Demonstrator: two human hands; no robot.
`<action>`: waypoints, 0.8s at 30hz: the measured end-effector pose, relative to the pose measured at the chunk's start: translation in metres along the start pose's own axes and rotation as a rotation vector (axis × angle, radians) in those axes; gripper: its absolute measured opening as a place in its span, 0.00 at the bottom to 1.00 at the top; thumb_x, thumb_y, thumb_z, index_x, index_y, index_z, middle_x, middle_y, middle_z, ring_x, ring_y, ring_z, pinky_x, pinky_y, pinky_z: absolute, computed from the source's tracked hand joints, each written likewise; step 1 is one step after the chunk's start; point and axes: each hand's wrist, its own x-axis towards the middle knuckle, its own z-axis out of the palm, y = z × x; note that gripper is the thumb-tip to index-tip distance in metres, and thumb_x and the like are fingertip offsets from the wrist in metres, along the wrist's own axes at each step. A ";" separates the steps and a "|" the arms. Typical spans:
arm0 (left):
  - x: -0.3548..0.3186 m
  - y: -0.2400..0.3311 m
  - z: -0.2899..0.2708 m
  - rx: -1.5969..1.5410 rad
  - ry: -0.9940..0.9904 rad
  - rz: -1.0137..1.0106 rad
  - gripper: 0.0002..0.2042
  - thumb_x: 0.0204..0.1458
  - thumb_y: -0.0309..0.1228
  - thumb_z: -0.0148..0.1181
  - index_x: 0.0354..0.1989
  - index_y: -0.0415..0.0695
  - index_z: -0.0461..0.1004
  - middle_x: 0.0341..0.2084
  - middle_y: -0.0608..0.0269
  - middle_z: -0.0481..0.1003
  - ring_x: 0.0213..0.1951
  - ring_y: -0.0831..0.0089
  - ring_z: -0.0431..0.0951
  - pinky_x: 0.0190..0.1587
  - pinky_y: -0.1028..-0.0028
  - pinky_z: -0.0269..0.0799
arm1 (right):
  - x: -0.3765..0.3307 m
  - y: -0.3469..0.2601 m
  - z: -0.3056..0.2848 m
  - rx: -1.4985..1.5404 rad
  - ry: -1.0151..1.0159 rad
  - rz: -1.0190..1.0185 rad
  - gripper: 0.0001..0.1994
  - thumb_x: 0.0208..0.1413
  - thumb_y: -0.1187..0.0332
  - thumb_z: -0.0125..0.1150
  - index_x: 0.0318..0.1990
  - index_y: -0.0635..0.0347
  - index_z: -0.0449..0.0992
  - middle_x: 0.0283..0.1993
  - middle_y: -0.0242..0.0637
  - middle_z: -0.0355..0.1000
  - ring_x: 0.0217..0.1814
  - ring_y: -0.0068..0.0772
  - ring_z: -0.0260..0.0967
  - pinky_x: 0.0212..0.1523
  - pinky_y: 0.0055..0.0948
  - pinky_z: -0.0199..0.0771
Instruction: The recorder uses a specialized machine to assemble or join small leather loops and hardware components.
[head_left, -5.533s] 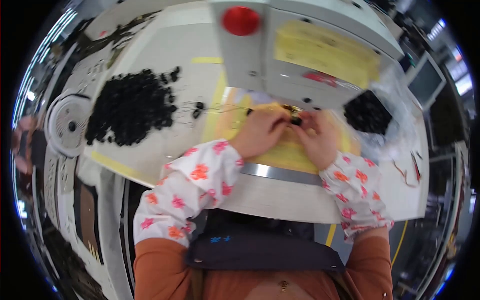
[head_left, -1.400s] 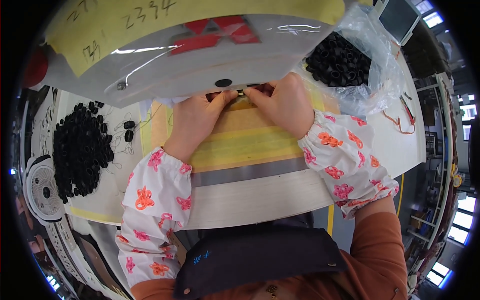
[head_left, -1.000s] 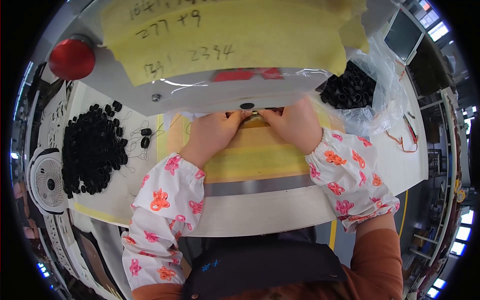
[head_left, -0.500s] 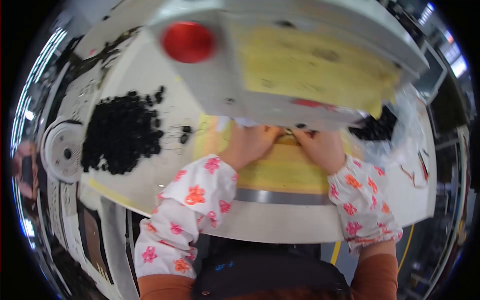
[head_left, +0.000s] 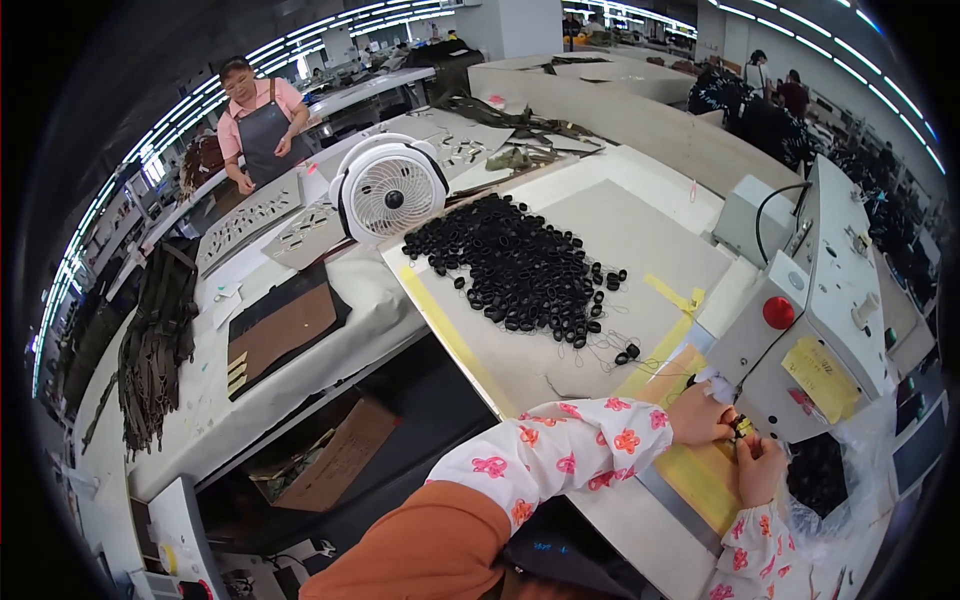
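Note:
My left hand [head_left: 698,414] and my right hand [head_left: 760,468] meet in front of a grey sewing-type machine [head_left: 768,372]. The fingers of both are pinched together around a small dark and yellowish piece [head_left: 742,428], too small to make out. Beneath them lies a work surface covered in yellow tape [head_left: 705,490]. To the left, a big heap of small black loops [head_left: 510,265] is spread on a pale table [head_left: 640,225]. A few black loops [head_left: 627,354] with loose thread lie nearer my left hand.
A clear plastic bag [head_left: 862,465] with black pieces lies right of my right hand. Beyond the heap stands a white fan [head_left: 390,195]. A person in an apron [head_left: 262,125] works at another table at the far left. An open cardboard box [head_left: 340,455] sits under the side table.
My view has swung left and up, so the hands and machine now appear at the lower right. Both hands stay together at the machine.

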 end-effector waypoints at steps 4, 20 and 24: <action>-0.005 0.003 0.009 0.085 0.135 0.010 0.08 0.38 0.35 0.56 0.22 0.43 0.70 0.18 0.54 0.72 0.26 0.59 0.73 0.29 0.64 0.66 | 0.001 0.015 0.004 0.018 0.028 -0.042 0.08 0.40 0.73 0.60 0.20 0.70 0.69 0.16 0.39 0.68 0.16 0.26 0.64 0.20 0.25 0.64; -0.033 0.010 0.000 0.034 -0.052 0.269 0.05 0.40 0.30 0.50 0.21 0.46 0.73 0.15 0.58 0.70 0.21 0.57 0.71 0.23 0.62 0.63 | -0.009 -0.001 -0.007 0.332 -0.358 0.169 0.04 0.46 0.77 0.55 0.29 0.64 0.67 0.23 0.27 0.66 0.20 0.13 0.60 0.20 0.13 0.58; -0.024 0.014 -0.004 -0.031 0.059 0.180 0.05 0.39 0.31 0.51 0.19 0.46 0.73 0.15 0.57 0.71 0.21 0.58 0.71 0.25 0.63 0.64 | -0.009 0.000 -0.013 0.432 -0.340 0.207 0.05 0.47 0.78 0.54 0.31 0.63 0.65 0.25 0.25 0.62 0.22 0.11 0.56 0.21 0.11 0.55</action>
